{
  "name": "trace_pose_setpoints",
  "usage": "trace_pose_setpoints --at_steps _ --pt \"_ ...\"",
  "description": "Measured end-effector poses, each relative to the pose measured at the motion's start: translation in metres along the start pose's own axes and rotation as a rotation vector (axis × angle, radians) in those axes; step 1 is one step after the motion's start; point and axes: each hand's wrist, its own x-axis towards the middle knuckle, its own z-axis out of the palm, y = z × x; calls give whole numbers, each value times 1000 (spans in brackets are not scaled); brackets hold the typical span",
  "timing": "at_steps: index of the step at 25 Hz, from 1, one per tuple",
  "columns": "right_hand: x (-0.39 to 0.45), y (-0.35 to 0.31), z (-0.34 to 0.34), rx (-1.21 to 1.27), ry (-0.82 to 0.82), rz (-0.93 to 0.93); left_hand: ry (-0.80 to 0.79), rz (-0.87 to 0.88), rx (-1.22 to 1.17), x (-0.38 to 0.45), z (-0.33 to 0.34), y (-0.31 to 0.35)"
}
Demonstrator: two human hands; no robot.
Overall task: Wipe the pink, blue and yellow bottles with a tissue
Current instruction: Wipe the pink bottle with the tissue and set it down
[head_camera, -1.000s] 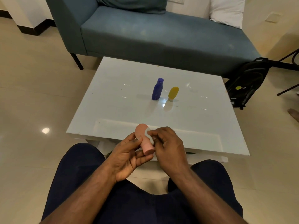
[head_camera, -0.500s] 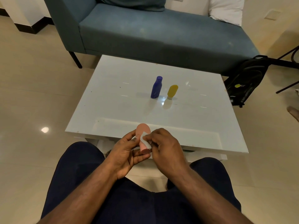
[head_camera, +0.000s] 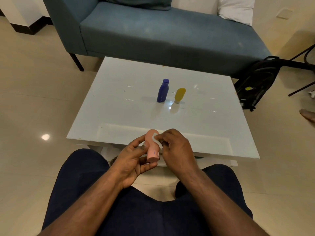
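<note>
The left hand (head_camera: pixel 132 160) is wrapped around the pink bottle (head_camera: pixel 152 145), fingers curled under it and thumb along the side, holding it up just off the near edge of the bench (head_camera: pixel 119 106), over the person's lap. The bottle is tilted, with its flat cap end toward the person and its rounded end pointing away. The right hand (head_camera: pixel 177 150) is pinching a small white tissue (head_camera: pixel 157 142) and pressing it against the upper right side of the pink bottle, so both hands are closed on something.

Out on the middle of the bench, the blue bottle (head_camera: pixel 163 90) stands upright, and the yellow bottle (head_camera: pixel 179 95) sits just beside it on the right, cap down, not touching it. You can see both reflected in the glossy white top.

Past the bench there's a blue-grey sofa (head_camera: pixel 153 34) with a white pillow (head_camera: pixel 237 9) at its right end. A black backpack (head_camera: pixel 257 82) leans on the tiled floor by the bench's far right corner.
</note>
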Motion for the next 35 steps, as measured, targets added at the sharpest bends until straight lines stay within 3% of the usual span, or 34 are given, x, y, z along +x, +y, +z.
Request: trace_pose_setpoints --at_steps 5,10,15,19,25,30,35 --pt "-19 -19 3 26 -74 -108 22 18 -19 2 -3 2" --pt "8 -4 4 -30 12 18 -25 11 -4 -1 -1 -1" --pt "-13 -17 5 67 -25 -97 -73 -4 -64 1 -4 0" --pt "12 -3 2 11 47 -5 -152 -59 0 -2 -1 -3" --pt "-12 -17 5 42 -55 -148 -138 10 22 3 -6 -1" --pt "13 0 5 -7 56 -18 -126 0 68 0 -3 -3" --pt "-19 -16 7 71 -35 -147 -95 34 62 3 -6 -2"
